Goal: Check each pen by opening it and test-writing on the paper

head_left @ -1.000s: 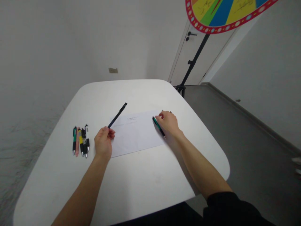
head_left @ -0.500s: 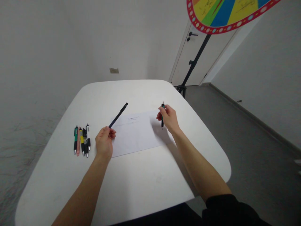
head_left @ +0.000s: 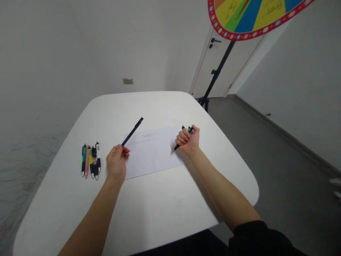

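Observation:
My left hand (head_left: pixel 116 165) grips a dark, slim pen (head_left: pixel 133 131) near one end, its far end slanting up and to the right over the paper. In a loose fist, my right hand (head_left: pixel 189 140) holds a pen with green and black parts (head_left: pixel 176 147). Its tip points down and left, close above the right part of the paper; I cannot tell whether it touches. The white sheet of paper (head_left: pixel 151 158) lies between my hands with a few small handwritten lines near its top.
Several pens (head_left: pixel 91 160), green, pink, yellow, black and white, lie side by side left of my left hand. They rest on a white table (head_left: pixel 160 206) with rounded corners. A colourful prize wheel (head_left: pixel 247 21) on a black stand (head_left: pixel 220 67) rises behind, before a door.
My right hand has turned from a fingertip hold into a fist around its pen. That pen has swung from upright to slanting, tip to the left. My left hand keeps its hold.

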Available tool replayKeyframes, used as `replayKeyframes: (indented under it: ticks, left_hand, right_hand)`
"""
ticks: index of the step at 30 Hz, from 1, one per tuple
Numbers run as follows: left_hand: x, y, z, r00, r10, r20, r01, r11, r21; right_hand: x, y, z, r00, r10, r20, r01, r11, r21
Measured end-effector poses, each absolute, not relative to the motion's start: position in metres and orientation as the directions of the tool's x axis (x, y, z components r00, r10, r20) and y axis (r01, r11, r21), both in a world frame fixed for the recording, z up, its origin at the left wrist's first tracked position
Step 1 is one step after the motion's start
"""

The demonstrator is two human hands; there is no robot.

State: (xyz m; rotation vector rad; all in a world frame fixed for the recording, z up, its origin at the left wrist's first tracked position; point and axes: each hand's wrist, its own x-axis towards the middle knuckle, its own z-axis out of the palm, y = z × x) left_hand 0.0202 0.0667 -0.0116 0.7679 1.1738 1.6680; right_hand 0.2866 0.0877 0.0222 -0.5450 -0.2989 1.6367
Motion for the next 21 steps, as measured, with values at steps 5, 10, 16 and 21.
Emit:
replayKeyframes:
  ticks: [5,10,16,21]
  left_hand:
    - [0.02,0.067,-0.012,-0.38,0.925,-0.019,-0.336,-0.119,0.934]
    - [0.02,0.066,-0.011,-0.378,0.926,-0.015,-0.335,-0.122,0.934]
    - [0.02,0.065,-0.01,-0.371,0.928,-0.037,-0.352,-0.103,0.93]
    - [0.02,0.066,-0.011,-0.376,0.926,-0.037,-0.342,-0.102,0.934]
  right_hand:
    - [0.25,0.079,0.017,-0.158,0.973,-0.171,-0.817,-0.226,-0.531]
    - [0.239,0.08,0.016,-0.049,0.971,-0.235,-0.737,-0.194,-0.647]
    - [0.252,0.098,0.016,-0.022,0.983,-0.184,-0.535,-0.168,-0.828]
    - [0.256,0.114,0.008,0.108,0.994,-0.011,-0.191,0.01,-0.982]
